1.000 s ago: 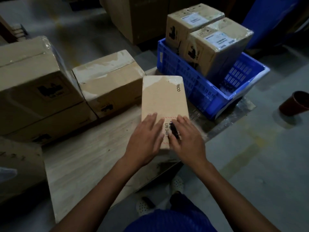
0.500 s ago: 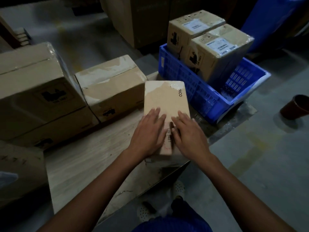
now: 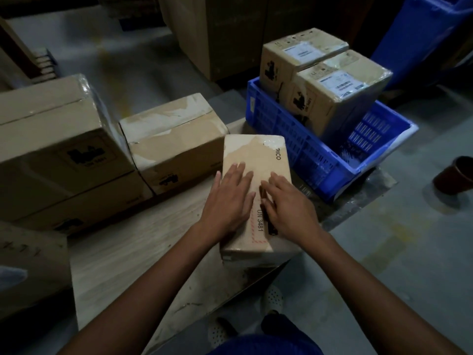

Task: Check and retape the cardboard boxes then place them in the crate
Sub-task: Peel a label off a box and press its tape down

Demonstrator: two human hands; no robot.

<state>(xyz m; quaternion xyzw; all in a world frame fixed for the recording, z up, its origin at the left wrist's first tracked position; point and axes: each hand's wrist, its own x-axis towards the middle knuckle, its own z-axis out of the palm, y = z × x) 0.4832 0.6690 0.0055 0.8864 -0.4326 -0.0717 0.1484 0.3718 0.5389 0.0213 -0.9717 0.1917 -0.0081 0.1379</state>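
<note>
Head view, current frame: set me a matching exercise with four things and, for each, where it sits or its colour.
1 crate
2 cup
3 printed box
4 labelled boxes

A on the floor, far right
B under the left hand and right hand
C inside the crate
D blue

Pairs: 1-D, 2-A, 3-B, 4-C

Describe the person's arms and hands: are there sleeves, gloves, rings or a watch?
The left forearm and right forearm are bare, no sleeve in view. The left hand and right hand wear no gloves; no ring, watch or bracelet shows.
</note>
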